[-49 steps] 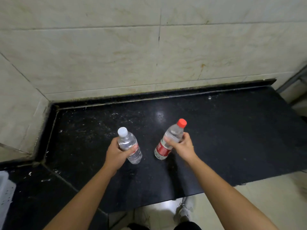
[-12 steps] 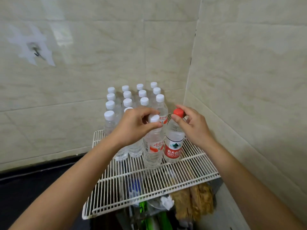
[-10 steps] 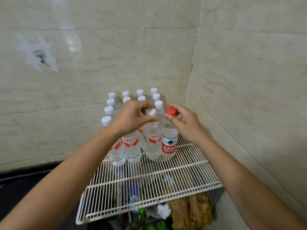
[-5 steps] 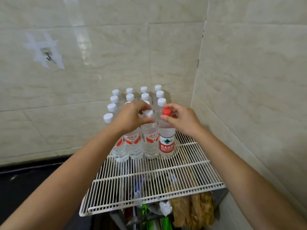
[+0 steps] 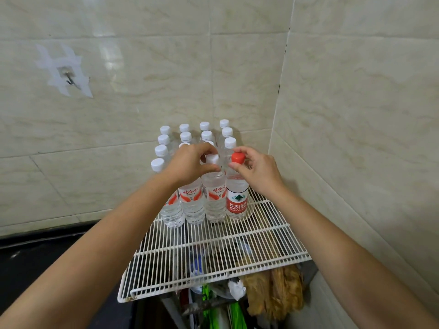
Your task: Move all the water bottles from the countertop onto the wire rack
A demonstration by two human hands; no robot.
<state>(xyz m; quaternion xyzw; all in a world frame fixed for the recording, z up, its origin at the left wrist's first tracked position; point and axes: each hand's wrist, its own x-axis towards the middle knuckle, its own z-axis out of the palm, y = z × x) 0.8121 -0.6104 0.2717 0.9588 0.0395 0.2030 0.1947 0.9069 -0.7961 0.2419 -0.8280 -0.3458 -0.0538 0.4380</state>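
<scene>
The white wire rack [image 5: 213, 245] stands in the corner of two tiled walls [image 5: 142, 67]. A block of white-capped water bottles [image 5: 185, 136] fills its back part in rows, upright and close together. The front row has four bottles side by side. The left hand [image 5: 190, 165] is curled over the top of the white-capped bottle [image 5: 215, 198] third from the left, with thumb and fingertips closed around its cap. Just beside it, at the right end of the row, stands the red-capped bottle [image 5: 236, 198] with a red label. The right hand [image 5: 259, 170] pinches its cap between thumb and curled fingers. Both bottles stand upright with their bases on the wires. Under the rack lie brown dried stuff [image 5: 278, 290] and green packaging [image 5: 235, 314]. The black countertop [image 5: 35, 257] shows at lower left, and a metal hook [image 5: 69, 78] is stuck to the wall above it
</scene>
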